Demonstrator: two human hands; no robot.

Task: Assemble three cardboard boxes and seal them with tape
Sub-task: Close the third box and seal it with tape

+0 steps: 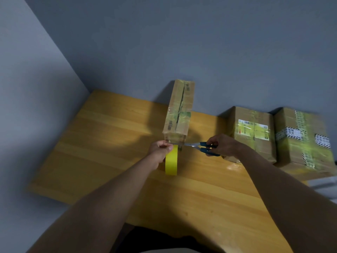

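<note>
1. A narrow box (179, 111) lies near the middle of the wooden bench (109, 143), its far end against the grey wall (182, 42); the top seam shows as a dark slit under glossy tape.
2. The left hand (160, 152) pinches a yellow tape roll (171, 160) at the box's near end, the roll hanging on edge just below the fingers.
3. The right hand (223, 145) grips blue-handled scissors (203, 147), fingers through the loops, with the blades pointing left toward the box's near corner, just beside the roll.
4. Whether the blades touch the tape cannot be told.
5. Two more boxes stand at the right against the wall: a middle box (252, 133) with a white-and-green label, and touching it, a right box (303, 141) with striped tape and white labels.
6. Both forearms reach in from the lower edge.
</note>
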